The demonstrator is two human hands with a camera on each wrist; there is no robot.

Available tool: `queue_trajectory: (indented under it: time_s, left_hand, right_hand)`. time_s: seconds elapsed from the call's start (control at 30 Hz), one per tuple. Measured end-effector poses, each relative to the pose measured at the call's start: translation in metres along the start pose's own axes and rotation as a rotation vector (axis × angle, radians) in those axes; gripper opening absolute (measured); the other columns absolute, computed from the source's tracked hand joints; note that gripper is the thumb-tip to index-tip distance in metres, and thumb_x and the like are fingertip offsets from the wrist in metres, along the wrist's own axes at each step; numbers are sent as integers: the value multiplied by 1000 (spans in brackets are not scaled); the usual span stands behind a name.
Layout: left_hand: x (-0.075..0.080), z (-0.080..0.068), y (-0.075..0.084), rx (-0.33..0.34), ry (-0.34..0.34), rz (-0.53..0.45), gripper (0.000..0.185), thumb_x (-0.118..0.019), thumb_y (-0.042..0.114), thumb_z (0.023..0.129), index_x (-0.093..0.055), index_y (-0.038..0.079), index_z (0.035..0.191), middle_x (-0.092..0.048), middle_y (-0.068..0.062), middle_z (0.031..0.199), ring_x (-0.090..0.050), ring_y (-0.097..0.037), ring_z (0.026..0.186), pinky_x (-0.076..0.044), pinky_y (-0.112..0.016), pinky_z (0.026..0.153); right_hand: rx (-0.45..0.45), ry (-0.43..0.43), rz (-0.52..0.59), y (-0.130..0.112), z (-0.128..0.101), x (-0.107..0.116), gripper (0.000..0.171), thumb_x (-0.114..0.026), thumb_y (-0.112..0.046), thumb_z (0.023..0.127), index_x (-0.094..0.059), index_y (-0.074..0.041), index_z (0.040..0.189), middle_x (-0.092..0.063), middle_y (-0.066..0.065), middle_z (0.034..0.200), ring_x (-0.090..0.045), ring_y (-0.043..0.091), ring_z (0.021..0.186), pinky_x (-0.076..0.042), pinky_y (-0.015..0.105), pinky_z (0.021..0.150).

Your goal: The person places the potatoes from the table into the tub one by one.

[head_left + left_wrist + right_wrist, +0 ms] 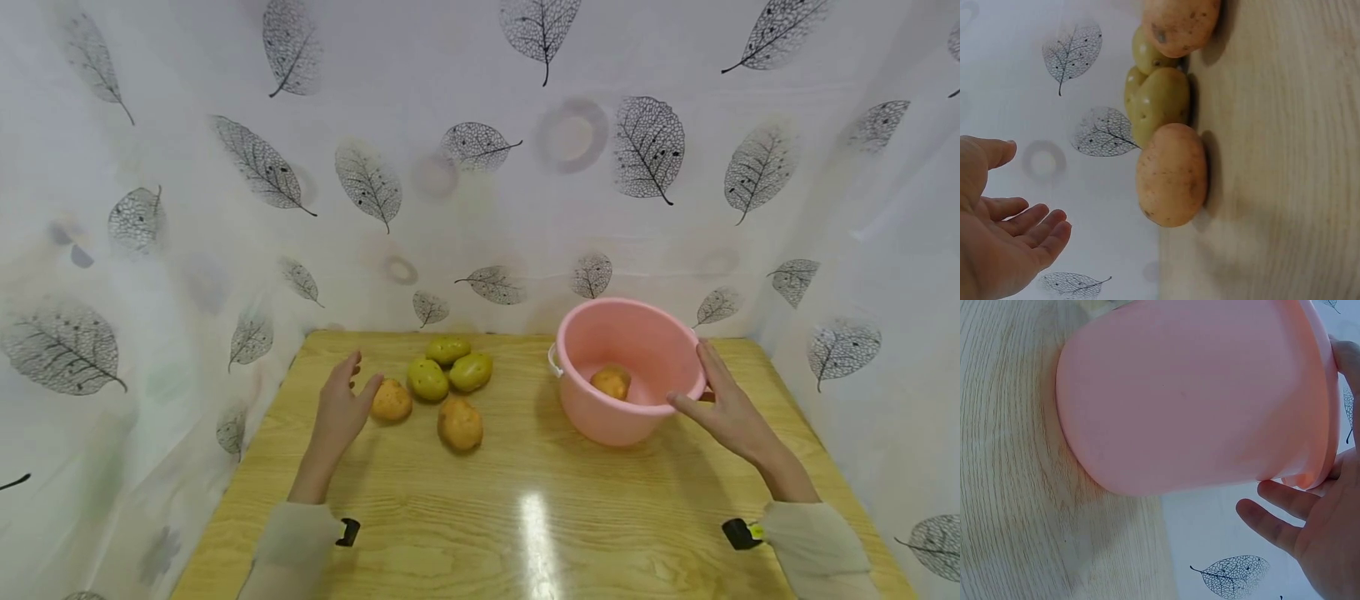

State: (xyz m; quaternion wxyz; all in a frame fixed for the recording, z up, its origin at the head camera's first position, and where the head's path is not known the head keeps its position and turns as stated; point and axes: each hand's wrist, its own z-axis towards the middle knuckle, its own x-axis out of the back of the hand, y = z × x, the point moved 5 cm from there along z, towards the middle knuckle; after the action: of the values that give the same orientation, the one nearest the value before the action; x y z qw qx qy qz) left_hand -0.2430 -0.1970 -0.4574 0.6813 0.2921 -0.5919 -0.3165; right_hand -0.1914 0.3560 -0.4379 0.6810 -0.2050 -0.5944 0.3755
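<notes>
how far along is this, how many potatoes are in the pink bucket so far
Done: one potato lies inside the pink bucket. In hand: the right hand rests open against the bucket's rim, and the left hand is open beside the nearest table potato, not gripping it. Left: five potatoes on the table, that one, another brownish one and three greenish ones.
</notes>
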Motion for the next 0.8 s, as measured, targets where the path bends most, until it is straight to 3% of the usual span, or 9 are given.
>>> queue_trajectory:
  time_s: [0.23, 0.4, 0.53, 0.8]
  left_hand:
    - [-11, -7, -22, 79, 4, 10, 65, -57, 25, 107, -34, -14, 153, -41, -35, 150, -49, -49, 131, -46, -59, 105]
    - [-23, -14, -36, 174, -23, 35, 67, -55, 28, 107, -31, -15, 153, -39, -36, 150, -46, -50, 133, -45, -61, 105]
    - [-32, -19, -41, 227, -28, 36, 68, -54, 30, 107, -31, -16, 152, -37, -38, 150, -44, -52, 133, -42, -62, 108]
    - [-43, -24, -47, 270, 35, 24, 68, -55, 32, 107, -36, -19, 147, -42, -40, 143, -45, -53, 130, -39, -63, 109]
  right_hand:
    - [-9, 0, 1, 1, 0, 0, 100, -72, -19, 98, 0, -10, 166, -1, 22, 171, -53, 49, 124, -45, 8, 85]
    - [-9, 0, 2, 2, 1, -1, 100, -73, -19, 98, 0, -8, 166, -2, 23, 170, -54, 48, 123, -46, 8, 85]
    - [5, 2, 7, 4, 1, -1, 100, -73, -16, 97, -1, -8, 166, -3, 25, 170, -54, 49, 122, -45, 7, 85]
    - [17, 10, 8, 6, 1, -1, 101, -73, -14, 96, -1, -9, 166, -3, 24, 170, -53, 48, 123, -43, 5, 86]
